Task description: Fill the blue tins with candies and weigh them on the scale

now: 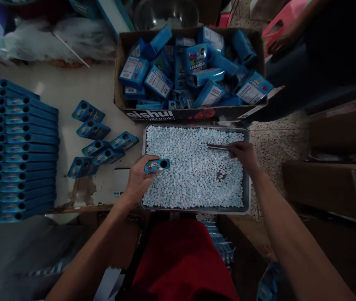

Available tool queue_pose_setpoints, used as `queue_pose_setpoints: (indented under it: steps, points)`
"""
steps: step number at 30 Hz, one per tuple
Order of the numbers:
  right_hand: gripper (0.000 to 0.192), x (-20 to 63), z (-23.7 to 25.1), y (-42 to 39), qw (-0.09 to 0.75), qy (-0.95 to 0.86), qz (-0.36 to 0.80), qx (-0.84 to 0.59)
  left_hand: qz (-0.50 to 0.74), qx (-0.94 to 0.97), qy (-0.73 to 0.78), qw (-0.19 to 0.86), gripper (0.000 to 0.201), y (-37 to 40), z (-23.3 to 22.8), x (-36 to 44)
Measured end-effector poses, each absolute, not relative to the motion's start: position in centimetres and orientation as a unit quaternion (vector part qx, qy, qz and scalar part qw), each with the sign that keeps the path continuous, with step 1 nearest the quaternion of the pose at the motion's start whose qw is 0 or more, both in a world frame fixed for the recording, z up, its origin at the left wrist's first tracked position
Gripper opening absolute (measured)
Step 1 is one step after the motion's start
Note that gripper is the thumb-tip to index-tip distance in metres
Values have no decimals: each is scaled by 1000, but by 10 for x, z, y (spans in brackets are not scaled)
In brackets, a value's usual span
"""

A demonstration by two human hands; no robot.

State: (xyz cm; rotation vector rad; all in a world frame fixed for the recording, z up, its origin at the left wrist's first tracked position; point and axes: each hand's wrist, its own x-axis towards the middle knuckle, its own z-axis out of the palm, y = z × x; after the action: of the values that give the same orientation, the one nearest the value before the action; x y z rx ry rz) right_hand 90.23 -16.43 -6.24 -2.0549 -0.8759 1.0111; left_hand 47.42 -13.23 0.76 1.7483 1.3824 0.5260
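My left hand, over the left edge of the metal tray, is closed around a small blue candy box. A dark round hole shows in the box's upturned end. White and pale-blue pellets cover most of the tray's bottom, with a small bare spot toward the right. At the tray's right side, my right hand grips a thin metal utensil by its end. The utensil points left, low over the pellets; its exact kind cannot be made out.
Beyond the tray stands a cardboard carton heaped with blue boxes. Several loose boxes lie on the table at left, beside a tall stack of boxes. Another person's hand appears at upper right near a pink stool.
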Motion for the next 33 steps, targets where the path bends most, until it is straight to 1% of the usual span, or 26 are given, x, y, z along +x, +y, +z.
queue_pose_setpoints:
  steps: [2,4,7,10,15,20,25,29,33]
  points:
    - [37,864,-85,-147,347,-326,484,-734,190,692,569,402,30,-136,7,476]
    - [42,830,-96,-137,355,-301,550,-694,170,685,589,394,31,-140,9,478]
    - [46,806,-93,-141,356,-273,586,-674,144,679,597,401,33,-144,13,477]
    - [45,809,-69,-158,353,-255,608,-664,137,679,598,403,31,-145,18,474]
    - [37,814,0,-173,336,-241,658,-630,154,674,606,394,30,-146,24,475]
    - [25,798,57,-165,296,-313,633,-644,177,688,578,402,33,-151,28,485]
    - [16,784,93,-161,278,-404,547,-679,177,691,576,399,32,-156,20,493]
    - [15,771,115,-165,252,-474,493,-685,188,669,579,426,30,-161,11,495]
    - [18,758,130,-170,247,-508,460,-685,197,649,583,447,33,-163,5,499]
